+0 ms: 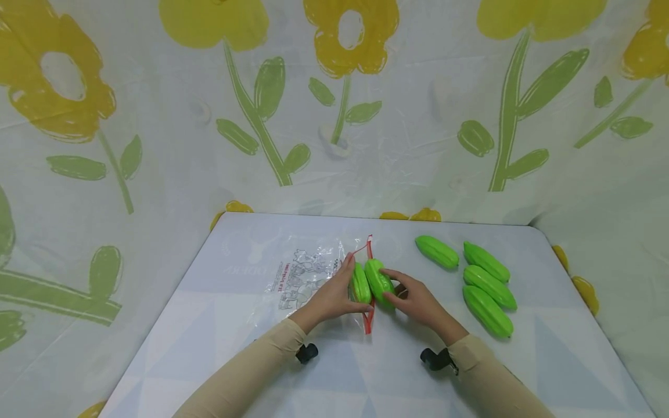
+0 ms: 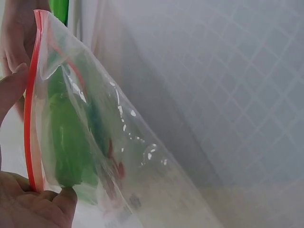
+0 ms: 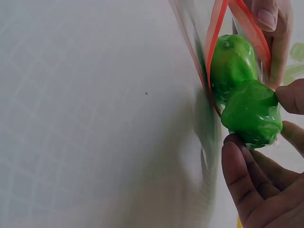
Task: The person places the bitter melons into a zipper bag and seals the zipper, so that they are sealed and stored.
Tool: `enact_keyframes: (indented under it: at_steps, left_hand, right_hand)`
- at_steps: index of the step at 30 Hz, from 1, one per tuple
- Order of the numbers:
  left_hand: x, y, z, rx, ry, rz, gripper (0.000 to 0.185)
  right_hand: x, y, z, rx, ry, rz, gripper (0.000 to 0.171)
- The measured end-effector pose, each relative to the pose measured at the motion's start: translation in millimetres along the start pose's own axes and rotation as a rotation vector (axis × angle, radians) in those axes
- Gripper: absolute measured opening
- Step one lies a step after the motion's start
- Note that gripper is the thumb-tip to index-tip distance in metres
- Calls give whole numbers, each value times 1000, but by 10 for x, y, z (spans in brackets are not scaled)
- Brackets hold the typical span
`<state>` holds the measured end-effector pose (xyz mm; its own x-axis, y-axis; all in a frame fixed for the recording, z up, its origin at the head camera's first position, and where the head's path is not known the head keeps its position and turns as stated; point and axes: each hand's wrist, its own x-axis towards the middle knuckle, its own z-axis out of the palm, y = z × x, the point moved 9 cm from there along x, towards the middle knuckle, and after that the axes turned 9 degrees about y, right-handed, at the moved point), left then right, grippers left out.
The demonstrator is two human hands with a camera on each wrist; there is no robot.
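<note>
A clear plastic zip bag (image 1: 308,273) with a red zip strip and printed figures lies on its side, its mouth facing right. My left hand (image 1: 330,299) grips the bag at its mouth, thumb and fingers spread along the red strip (image 2: 29,118). One green toy cucumber (image 1: 360,284) lies just inside the mouth and shows through the plastic in the left wrist view. With thumb and fingertips, my right hand (image 1: 420,303) holds a second green cucumber (image 3: 251,114), its far end at the opening against the first one.
Several more green cucumbers (image 1: 488,285) lie on the right of the pale table (image 1: 334,383), one of them (image 1: 437,251) a little apart toward the back. A flower-printed curtain (image 1: 397,145) stands behind and at both sides.
</note>
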<state>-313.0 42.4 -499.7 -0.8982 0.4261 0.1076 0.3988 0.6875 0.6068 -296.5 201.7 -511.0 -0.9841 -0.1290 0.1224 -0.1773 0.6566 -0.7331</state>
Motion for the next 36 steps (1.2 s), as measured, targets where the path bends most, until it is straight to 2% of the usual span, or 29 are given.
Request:
enact_keyframes:
  at_steps: [7,17,29,36]
  left_hand:
    - [7,1,2,-10,4,5,121]
    - [7,-3,-6,-20,6,-9,123]
    - [-7,47,-58,-24,17,11,123]
    - [2,47,-75,-19,45,20,118]
  right_hand:
    - [47,24,45,9,-8,23,56]
    - [89,-73,107,13,-29,-45,60]
    - [93,-97,154,52,-41,-41,64]
    - [111,-70,190,56,-42,-24,65]
